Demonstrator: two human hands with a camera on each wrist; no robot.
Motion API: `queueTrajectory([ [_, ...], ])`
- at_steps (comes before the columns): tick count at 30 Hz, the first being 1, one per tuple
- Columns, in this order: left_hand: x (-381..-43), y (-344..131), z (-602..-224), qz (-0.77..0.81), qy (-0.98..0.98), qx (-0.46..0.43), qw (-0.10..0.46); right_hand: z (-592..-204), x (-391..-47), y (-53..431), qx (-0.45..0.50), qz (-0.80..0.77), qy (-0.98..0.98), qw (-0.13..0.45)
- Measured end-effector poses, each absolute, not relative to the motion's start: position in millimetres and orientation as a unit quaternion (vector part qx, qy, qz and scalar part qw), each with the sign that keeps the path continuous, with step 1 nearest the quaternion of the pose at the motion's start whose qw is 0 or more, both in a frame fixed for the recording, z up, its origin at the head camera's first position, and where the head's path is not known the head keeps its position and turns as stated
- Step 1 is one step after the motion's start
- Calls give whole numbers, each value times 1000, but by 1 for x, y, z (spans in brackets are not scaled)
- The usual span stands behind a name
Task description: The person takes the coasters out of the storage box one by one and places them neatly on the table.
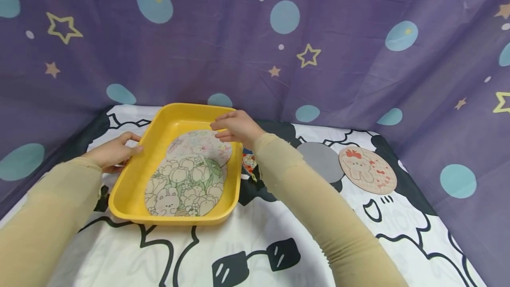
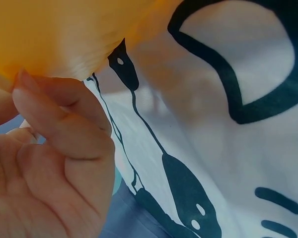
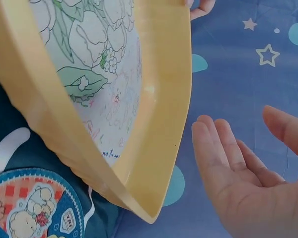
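Note:
A yellow plastic tray (image 1: 173, 221) sits left of centre in the head view. Inside it, a round mat with tulips and a bunny (image 1: 185, 185) overlaps a paler round mat with fine pink drawings (image 1: 199, 141). My left hand (image 1: 115, 149) grips the tray's left rim, thumb and fingers at the edge; the left wrist view shows the curled fingers (image 2: 64, 124) against the yellow wall. Above the tray's far right corner is my right hand (image 1: 238, 126), fingers extended. In the right wrist view that hand (image 3: 248, 183) is apart from the rim and holds nothing.
A blue round mat with red checks (image 3: 35, 208) lies just right of the tray, partly behind my right forearm. Farther right, a grey disc (image 1: 320, 161) lies beside a pink bunny mat (image 1: 368, 170). A purple curtain (image 1: 223, 52) hangs behind the black-and-white cloth (image 1: 275, 220).

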State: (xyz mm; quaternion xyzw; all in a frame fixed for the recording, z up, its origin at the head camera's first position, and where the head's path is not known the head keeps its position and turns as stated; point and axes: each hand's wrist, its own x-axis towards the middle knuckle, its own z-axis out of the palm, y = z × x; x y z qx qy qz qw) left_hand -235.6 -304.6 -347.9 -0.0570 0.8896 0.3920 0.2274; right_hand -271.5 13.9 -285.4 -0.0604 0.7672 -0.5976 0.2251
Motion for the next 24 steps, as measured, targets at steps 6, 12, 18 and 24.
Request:
queueTrajectory([
  [6,-236,-305,-347,386,893,-61,224,-287,-274,9,-56,-618,750,230],
  [12,-236,-303,-348,392,889,-66,227,-294,-278,3,-49,-635,736,230],
  [18,-236,-304,-349,390,890,-68,225,-302,-280,-5,-44,-651,722,229],
  [24,-237,-305,-350,389,891,-66,226,-316,-283,-15,-35,-685,693,221],
])
